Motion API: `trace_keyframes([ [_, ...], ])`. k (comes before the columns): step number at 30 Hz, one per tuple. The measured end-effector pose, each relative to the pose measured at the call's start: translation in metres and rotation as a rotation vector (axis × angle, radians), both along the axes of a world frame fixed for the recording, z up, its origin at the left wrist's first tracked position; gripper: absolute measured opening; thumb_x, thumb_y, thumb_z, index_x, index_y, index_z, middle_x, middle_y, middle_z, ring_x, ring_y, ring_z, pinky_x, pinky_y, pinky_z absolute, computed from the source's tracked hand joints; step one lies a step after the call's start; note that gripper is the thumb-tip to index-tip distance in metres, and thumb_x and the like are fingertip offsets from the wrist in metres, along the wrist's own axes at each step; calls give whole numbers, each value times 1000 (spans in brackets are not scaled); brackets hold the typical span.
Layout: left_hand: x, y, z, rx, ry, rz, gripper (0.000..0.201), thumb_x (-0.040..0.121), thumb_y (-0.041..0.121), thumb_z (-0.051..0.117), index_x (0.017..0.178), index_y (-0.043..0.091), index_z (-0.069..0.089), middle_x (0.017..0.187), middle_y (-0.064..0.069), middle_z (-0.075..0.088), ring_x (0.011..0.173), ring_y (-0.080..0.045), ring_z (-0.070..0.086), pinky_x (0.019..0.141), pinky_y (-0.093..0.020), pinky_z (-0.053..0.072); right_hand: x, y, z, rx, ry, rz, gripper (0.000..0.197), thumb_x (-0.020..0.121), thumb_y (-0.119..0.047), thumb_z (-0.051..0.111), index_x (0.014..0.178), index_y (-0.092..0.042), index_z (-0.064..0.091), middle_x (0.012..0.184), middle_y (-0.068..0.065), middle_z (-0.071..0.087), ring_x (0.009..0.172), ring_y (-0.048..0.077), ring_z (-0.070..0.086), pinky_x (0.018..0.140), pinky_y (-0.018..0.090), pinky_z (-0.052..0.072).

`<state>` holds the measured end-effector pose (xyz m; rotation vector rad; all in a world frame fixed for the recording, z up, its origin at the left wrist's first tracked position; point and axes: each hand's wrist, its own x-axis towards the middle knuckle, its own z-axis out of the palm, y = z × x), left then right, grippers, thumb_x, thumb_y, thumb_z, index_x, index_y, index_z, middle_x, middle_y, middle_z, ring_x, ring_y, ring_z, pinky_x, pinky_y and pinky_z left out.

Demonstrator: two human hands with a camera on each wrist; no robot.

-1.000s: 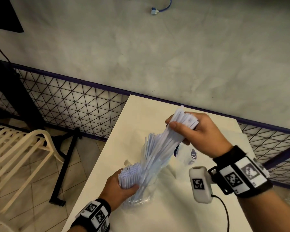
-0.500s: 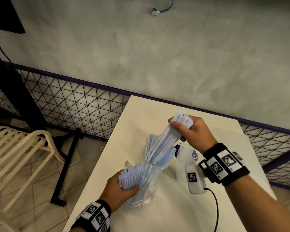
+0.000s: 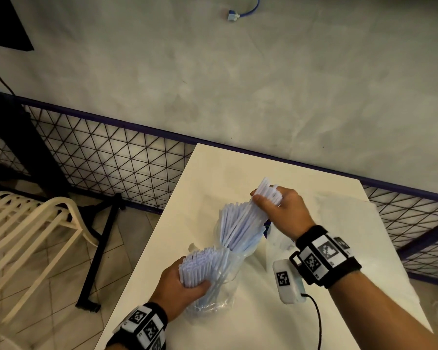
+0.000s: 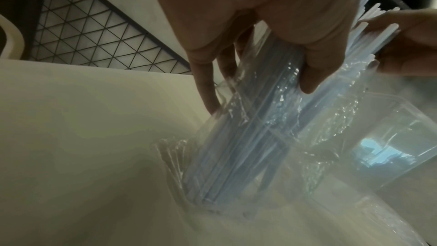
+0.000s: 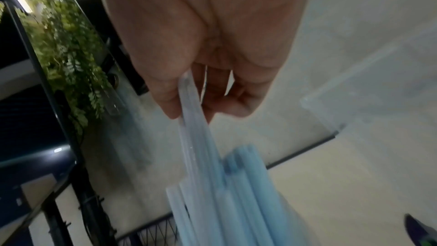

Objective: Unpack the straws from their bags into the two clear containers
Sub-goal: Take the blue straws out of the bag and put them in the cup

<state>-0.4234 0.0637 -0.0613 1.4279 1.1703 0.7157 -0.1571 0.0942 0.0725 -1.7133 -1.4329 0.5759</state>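
My left hand (image 3: 187, 284) grips a bundle of white straws (image 3: 200, 263) still inside its clear plastic bag (image 4: 248, 137), which stands upright on the white table (image 3: 238, 168). My right hand (image 3: 271, 205) pinches the top of a second, loose bundle of straws (image 3: 240, 223). Their lower ends slant down into a clear container (image 3: 219, 238) just behind the bag. The container's wall (image 4: 390, 147) shows to the right in the left wrist view. In the right wrist view my thumb and fingers (image 5: 165, 100) clamp the pale blue straws (image 5: 212, 175).
Another clear bag (image 3: 278, 241) lies under my right wrist, with pale sheeting (image 3: 352, 223) to its right. The table's left edge drops to a tiled floor with a cream chair (image 3: 36, 223) and a black stand (image 3: 99, 253). A mesh fence (image 3: 111, 160) runs behind.
My right hand has come down and slightly left, sinking its straw bundle deeper into the container. The left hand and its bag have stayed in place.
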Motion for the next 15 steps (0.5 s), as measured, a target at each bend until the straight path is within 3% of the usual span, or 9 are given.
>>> trace_keyframes([
  [2,0,0,1,-1,-1,-2,43,69,13,87,100,30,64,90,10,75,85,2,70,68,-11,54,-6,0,-16,-51,-111,26,17,86,-31,75,96,-17,74,94,-4,71,85,11,67,77,25,49],
  [5,-1,1,1,-1,-7,5,44,69,12,88,101,29,65,90,14,75,86,1,70,69,-11,54,-8,0,-36,-120,-210,86,62,70,-50,83,123,-24,64,129,0,56,122,23,52,103,39,45],
  [8,-2,0,1,0,-9,8,43,68,14,88,99,32,64,90,17,75,86,2,70,69,-10,54,-9,-6,-34,-37,-136,70,97,63,-51,88,144,-30,40,151,-5,36,137,20,38,110,42,39],
  [10,-2,-1,2,4,-11,6,43,69,15,88,99,33,63,91,19,74,88,3,69,69,-9,53,-14,-12,-32,59,-150,94,96,72,-58,78,150,-29,30,160,-7,25,146,15,27,116,37,31],
  [12,-1,0,2,9,-8,5,43,69,14,88,98,34,63,91,18,74,88,3,69,69,-9,53,-21,-16,-35,72,-337,184,86,85,-66,56,154,-25,25,163,-6,19,150,10,16,120,36,22],
  [15,0,1,3,18,-10,6,43,68,13,88,98,34,63,92,19,74,88,2,69,70,-10,54,-29,-19,-48,-47,-578,284,81,90,-68,31,156,-24,16,164,-10,7,151,7,-1,122,41,14],
])
